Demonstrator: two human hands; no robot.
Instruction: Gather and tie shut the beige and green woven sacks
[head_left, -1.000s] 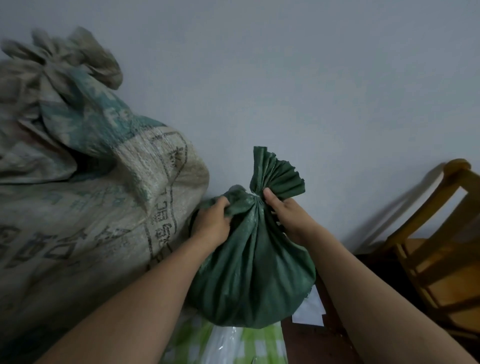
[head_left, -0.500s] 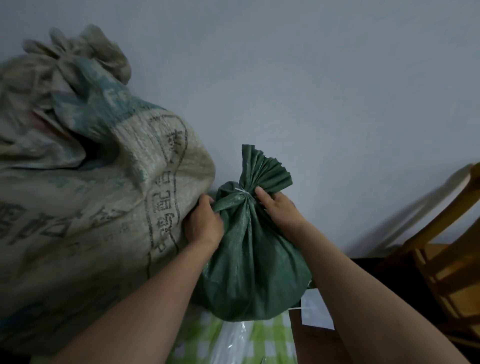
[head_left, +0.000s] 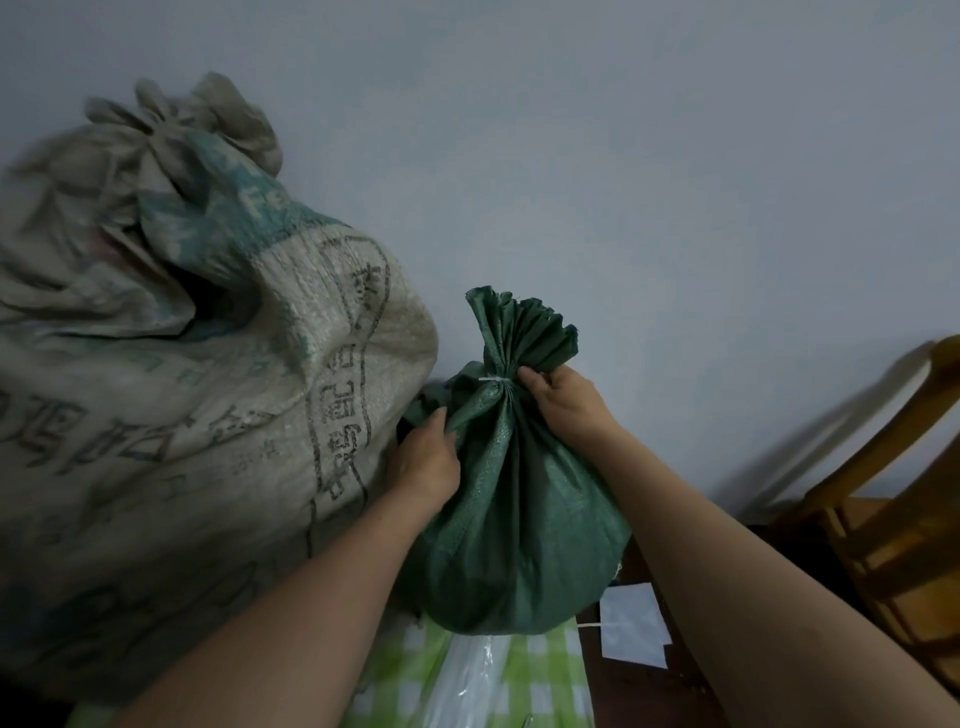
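A small green woven sack (head_left: 524, 525) stands against the wall, its neck gathered and bound by a thin white tie (head_left: 493, 382), with the pleated top fanning out above. My right hand (head_left: 563, 400) grips the right side of the neck just below the tie. My left hand (head_left: 423, 460) pinches a fold of the green sack's left shoulder. To the left leans a large beige woven sack (head_left: 171, 415) with dark printed lettering, its top bunched into a knot (head_left: 176, 122).
A pale wall (head_left: 623, 182) runs behind both sacks. A wooden chair (head_left: 898, 504) stands at the right. Below the green sack lie a green-and-white checked cloth (head_left: 545, 670), clear plastic (head_left: 467, 680) and a white paper piece (head_left: 631, 623).
The green sack has turned slightly and the white tie shows more plainly at its neck. My left hand has slid lower onto the sack's left shoulder; my right hand stays at the neck.
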